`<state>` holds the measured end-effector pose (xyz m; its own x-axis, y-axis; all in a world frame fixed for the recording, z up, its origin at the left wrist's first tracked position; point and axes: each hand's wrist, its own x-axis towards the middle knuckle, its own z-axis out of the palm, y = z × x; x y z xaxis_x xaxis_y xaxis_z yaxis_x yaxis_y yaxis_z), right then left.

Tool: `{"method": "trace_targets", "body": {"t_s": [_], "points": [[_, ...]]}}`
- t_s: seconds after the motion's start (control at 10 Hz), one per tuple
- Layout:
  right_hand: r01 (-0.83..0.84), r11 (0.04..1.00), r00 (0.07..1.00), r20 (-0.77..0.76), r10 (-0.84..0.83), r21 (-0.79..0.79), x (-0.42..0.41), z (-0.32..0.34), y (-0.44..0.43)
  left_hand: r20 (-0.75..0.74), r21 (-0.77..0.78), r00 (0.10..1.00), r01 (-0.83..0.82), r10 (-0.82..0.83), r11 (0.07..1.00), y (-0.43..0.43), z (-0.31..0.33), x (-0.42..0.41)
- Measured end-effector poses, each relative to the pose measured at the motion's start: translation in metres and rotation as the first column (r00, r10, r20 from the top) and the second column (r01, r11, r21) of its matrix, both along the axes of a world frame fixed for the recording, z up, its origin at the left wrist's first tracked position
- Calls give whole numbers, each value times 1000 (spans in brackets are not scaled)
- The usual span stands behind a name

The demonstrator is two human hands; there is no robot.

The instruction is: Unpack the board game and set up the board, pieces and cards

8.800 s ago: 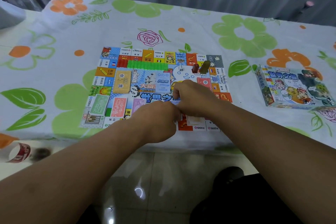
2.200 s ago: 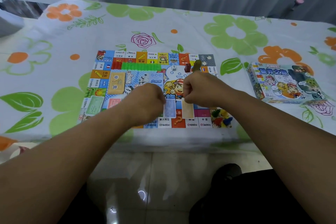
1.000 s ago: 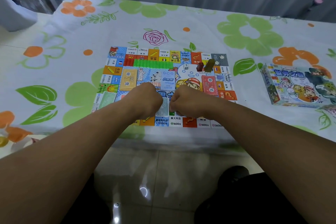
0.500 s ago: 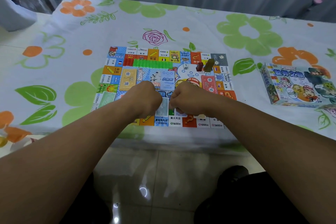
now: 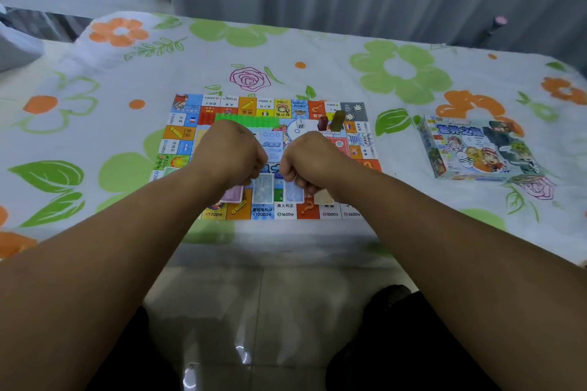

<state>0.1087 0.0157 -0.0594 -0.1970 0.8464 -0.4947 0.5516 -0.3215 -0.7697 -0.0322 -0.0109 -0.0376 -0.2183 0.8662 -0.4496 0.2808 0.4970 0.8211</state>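
Note:
The colourful game board (image 5: 187,105) lies flat near the table's front edge. Along its near side lie stacks of cards: purple (image 5: 233,194), pale green (image 5: 263,189), blue (image 5: 293,192) and beige (image 5: 324,198). My left hand (image 5: 232,152) hovers as a curled fist above the purple stack. My right hand (image 5: 311,159) is curled too, its fingertips just over the blue and beige stacks. I see nothing held in either hand. A green row of houses (image 5: 247,120), a white die (image 5: 299,124), a red piece (image 5: 322,123) and an olive piece (image 5: 337,120) sit at the board's far side.
The game box (image 5: 476,149) lies to the right on the flowered tablecloth (image 5: 317,73). A grey curtain hangs behind the table. My forearms cover the board's near corners. The tiled floor shows below the table's front edge.
My two fists have drawn slightly apart and up off the cards. The pale green and blue stacks now show side by side between and under them.

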Motion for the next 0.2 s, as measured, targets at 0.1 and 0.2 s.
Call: {"method": "trace_targets", "body": {"t_s": [0.1,0.2], "points": [[144,990,982,-123,-142,8,4,17,-6,22,75,1000,-20,18,997,-3,17,6],[255,967,938,-250,-240,26,8,41,-13,71,112,997,-46,38,993,-6,36,8]]}}
